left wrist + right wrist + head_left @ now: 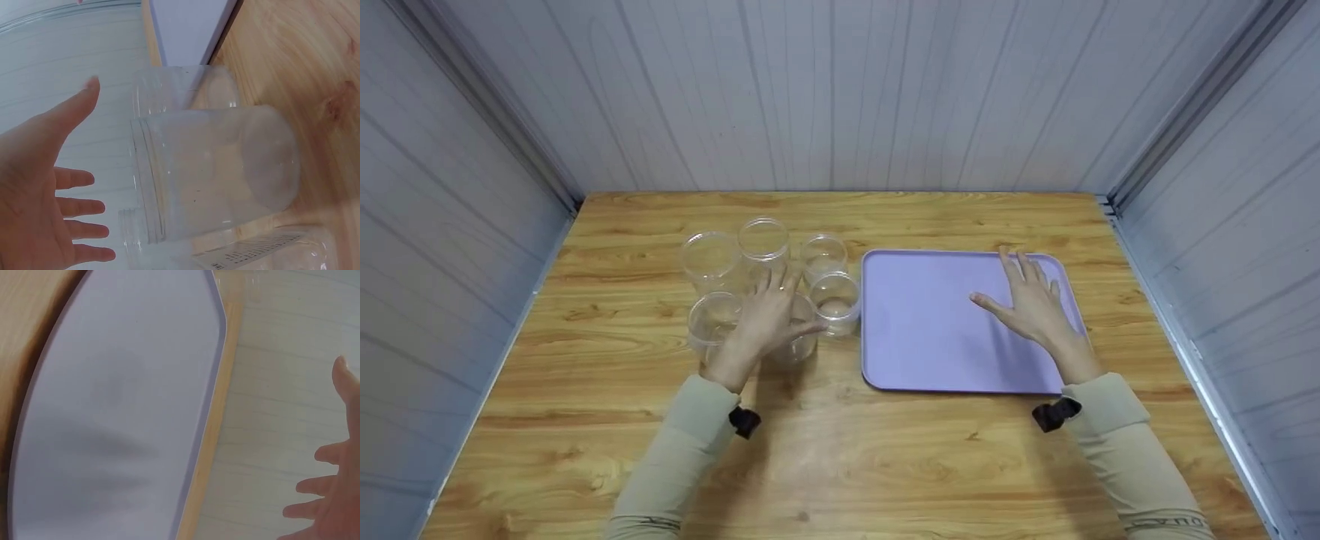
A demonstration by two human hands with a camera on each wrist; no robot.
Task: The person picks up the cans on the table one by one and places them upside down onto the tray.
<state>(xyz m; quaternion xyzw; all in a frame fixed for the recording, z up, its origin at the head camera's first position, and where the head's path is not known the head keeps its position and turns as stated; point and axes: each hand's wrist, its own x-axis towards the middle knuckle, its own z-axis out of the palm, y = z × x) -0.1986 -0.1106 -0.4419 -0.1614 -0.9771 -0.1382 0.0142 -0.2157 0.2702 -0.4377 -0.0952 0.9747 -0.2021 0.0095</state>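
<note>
Several clear plastic jars stand in a group left of a purple tray [930,322]. My left hand [769,315] hovers over the front jars, fingers spread, holding nothing. In the left wrist view, a large clear jar [219,169] stands just beyond the left hand [34,191], with its rim toward the fingers. A jar with a printed label [264,247] shows beside it. Over the tray's right part, my right hand [1033,306] is held with its fingers straight and apart. The right wrist view has the right hand [337,484] above the tray, its shadow falling on the surface.
Among the jars are one at the back left [711,259], one at the back [763,240] and one close to the tray's left edge [837,300]. The wooden table [847,465] is enclosed by pale panel walls [832,97] at the back and both sides.
</note>
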